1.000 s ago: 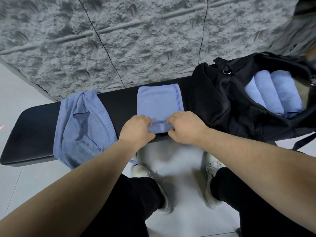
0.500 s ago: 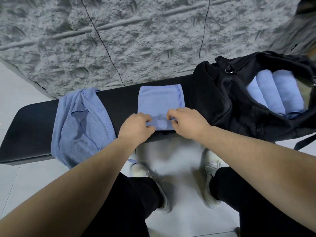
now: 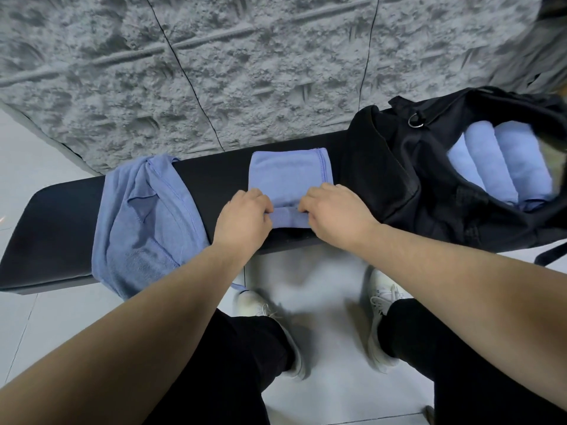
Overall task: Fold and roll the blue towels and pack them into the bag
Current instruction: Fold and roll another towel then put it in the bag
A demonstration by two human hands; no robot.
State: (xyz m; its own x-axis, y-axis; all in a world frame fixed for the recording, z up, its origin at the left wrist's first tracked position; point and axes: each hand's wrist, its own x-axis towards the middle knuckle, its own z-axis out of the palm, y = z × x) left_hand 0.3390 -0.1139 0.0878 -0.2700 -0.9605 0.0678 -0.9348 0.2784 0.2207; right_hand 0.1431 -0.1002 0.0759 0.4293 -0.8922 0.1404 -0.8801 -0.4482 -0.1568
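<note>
Bench [image 3: 55,210]: black, against rough grey wall.
Hands: left [image 3: 242,217], right [image 3: 334,213], both pinching towel [image 3: 290,179] roll.
Risk: uneven pull, roll skewing or loosening.
Bag [image 3: 399,179]: open, rolls inside.

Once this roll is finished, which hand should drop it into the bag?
Right, probably. The right hand pinches the folded towel on the side nearest the open black bag, which sits directly to its right on the bench. The left hand would have to cross over.
</note>
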